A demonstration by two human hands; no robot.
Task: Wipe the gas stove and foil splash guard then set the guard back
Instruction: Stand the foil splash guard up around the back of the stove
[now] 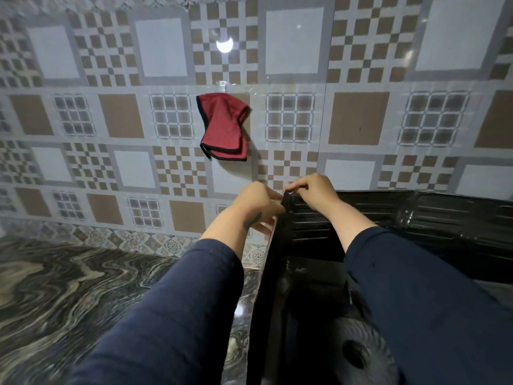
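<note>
- Patterned wall tiles (155, 112) in brown, grey and white checks fill the upper two thirds of the head view, with a round glare of light near top centre.
- A red cloth (223, 126) with dark edging hangs on the wall at centre frame, folded over itself, its long axis running top to bottom.
- A swirled dark marble counter (69, 295) takes the lower left of the frame, meeting the wall along a band of ornate border tiles.
- The foil splash guard (388, 215), dark and ribbed, stands upright in the right half of the frame. Its back panel runs left to right along the wall, and a side panel (266, 287) comes from the corner toward the bottom of the frame, so its long axis points toward the camera.
- The left hand (258, 204) sits just left of the guard's upper corner, fingers curled, thumb and fingertips touching the side panel's edge from outside; it appears to pinch that edge.
- The right hand (313, 191) pinches the top rim of the guard at the same corner, fingers curled over it.
- Both arms wear dark blue sleeves (172, 315) that reach up from the bottom of the frame.
- Part of the gas stove (358, 354), a round dark burner, shows at the bottom, inside the guard and partly covered by the right sleeve.
</note>
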